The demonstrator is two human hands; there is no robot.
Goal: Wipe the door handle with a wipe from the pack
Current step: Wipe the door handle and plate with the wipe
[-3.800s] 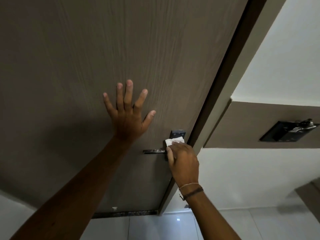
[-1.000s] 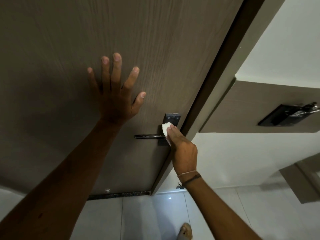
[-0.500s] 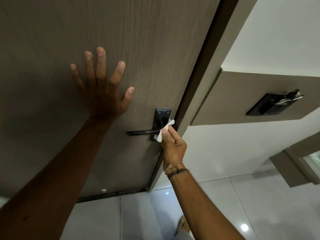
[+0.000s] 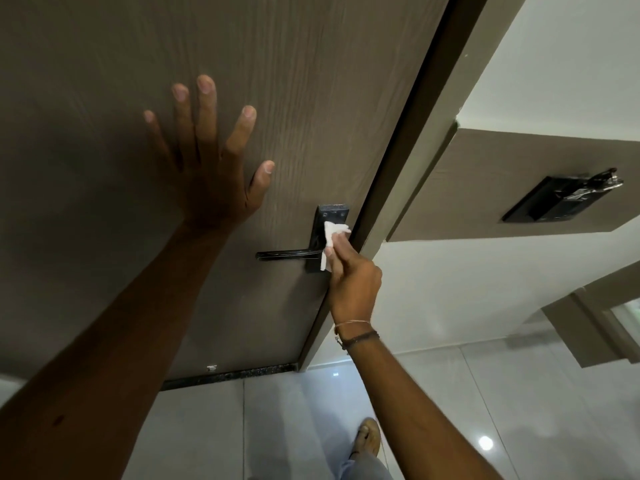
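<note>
A black lever door handle (image 4: 287, 254) with a black backplate (image 4: 329, 213) sits on a brown wood-grain door (image 4: 311, 81). My right hand (image 4: 353, 282) holds a small white wipe (image 4: 331, 235) pressed against the backplate, just right of where the lever joins it. My left hand (image 4: 211, 157) lies flat on the door with fingers spread, up and left of the handle. The wipe pack is not in view.
The door frame (image 4: 433, 98) runs diagonally right of the handle. A second brown door (image 4: 519, 174) at the right carries a black lock plate with a handle (image 4: 561, 199). Glossy white floor tiles (image 4: 450, 393) lie below, with my sandalled foot (image 4: 369, 438) on them.
The wipe in my right hand has slid up the backplate from the lever joint. Earlier it rubbed around the same plate. My left hand stays flat on the door.
</note>
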